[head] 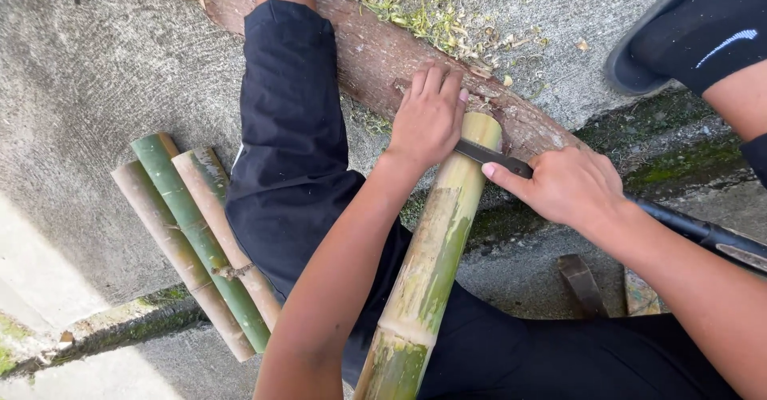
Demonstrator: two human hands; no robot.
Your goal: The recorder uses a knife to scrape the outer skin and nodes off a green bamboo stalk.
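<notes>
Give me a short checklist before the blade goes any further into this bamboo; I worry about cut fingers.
1. Bamboo pole propped at its far end on the log: ok.
2. Blade laid across the pole's top end: ok.
3. Left hand clear of the blade: not ok, it rests on the pole's end right beside the blade, touching or nearly so.
4. Right hand gripping the knife: ok, fingers wrapped around it, thumb along the blade.
5. Legs out of the cutting line: cannot tell, the pole runs down over the dark trousers.
6. Spare bamboo pieces out of the way: ok, lying to the side on the concrete.
</notes>
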